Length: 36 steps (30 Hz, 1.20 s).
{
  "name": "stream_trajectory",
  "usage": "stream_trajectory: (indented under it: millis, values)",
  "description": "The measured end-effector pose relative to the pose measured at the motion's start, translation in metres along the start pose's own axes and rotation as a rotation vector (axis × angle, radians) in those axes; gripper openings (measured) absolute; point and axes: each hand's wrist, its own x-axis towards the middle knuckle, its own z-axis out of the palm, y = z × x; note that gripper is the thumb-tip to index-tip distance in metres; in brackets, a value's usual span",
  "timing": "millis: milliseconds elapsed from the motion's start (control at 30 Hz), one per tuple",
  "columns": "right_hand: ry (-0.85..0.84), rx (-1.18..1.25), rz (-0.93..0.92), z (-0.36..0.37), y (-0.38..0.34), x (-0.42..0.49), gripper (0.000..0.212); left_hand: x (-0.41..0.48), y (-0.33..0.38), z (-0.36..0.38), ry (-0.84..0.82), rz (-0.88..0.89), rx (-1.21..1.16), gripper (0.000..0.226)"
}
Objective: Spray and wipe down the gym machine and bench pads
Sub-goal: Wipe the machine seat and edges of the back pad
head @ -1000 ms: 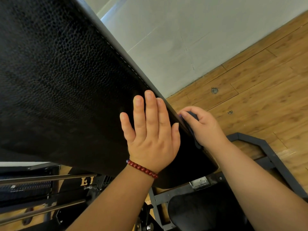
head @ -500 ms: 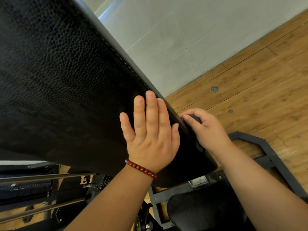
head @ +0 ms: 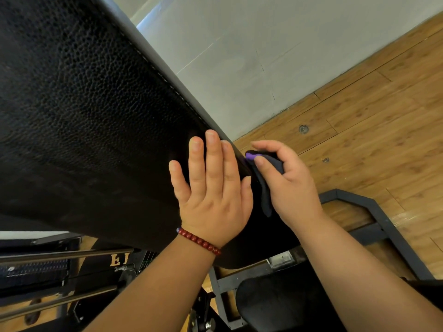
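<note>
The cloth looked soft and floppy, so bunching it up seemed the best way to hold it. Right hand had its fingers curled round it, pressed against the side edge of the black pad. Left hand lay flat, fingers straight, on the pad's face just beside.

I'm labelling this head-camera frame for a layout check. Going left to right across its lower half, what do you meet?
Steel guide rods → left hand, flat on the black bench pad → purple cloth → right hand, gripping that cloth → dark metal floor frame.
</note>
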Motion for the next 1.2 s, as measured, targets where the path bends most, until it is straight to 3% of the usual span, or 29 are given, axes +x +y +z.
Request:
stream_trajectory:
  millis: [233, 567, 700, 900, 1100, 1200]
  values:
    - [0.024, 0.125, 0.119, -0.024, 0.035, -0.031, 0.028, -0.001, 0.001, 0.002, 0.003, 0.013, 0.001, 0.076]
    - [-0.006, 0.363, 0.189, -0.021, 0.028, -0.028, 0.023, -0.004, 0.005, 0.001, -0.026, 0.013, -0.006, 0.079]
    - [0.0, 0.335, 0.263, -0.029, 0.037, -0.029, 0.025, -0.006, 0.006, 0.001, -0.04, 0.018, 0.002, 0.079]
    - [-0.083, 0.229, 0.057, -0.021, 0.017, -0.018, 0.031, -0.007, 0.016, -0.003, -0.095, -0.009, -0.043, 0.073]
    - [0.01, 0.21, 0.34, -0.046, 0.066, -0.041, 0.039, -0.01, 0.024, -0.001, -0.118, -0.038, -0.041, 0.066]
    - [-0.023, 0.244, 0.271, -0.034, 0.054, -0.025, 0.039, -0.012, 0.024, 0.006, -0.083, -0.01, 0.013, 0.071]
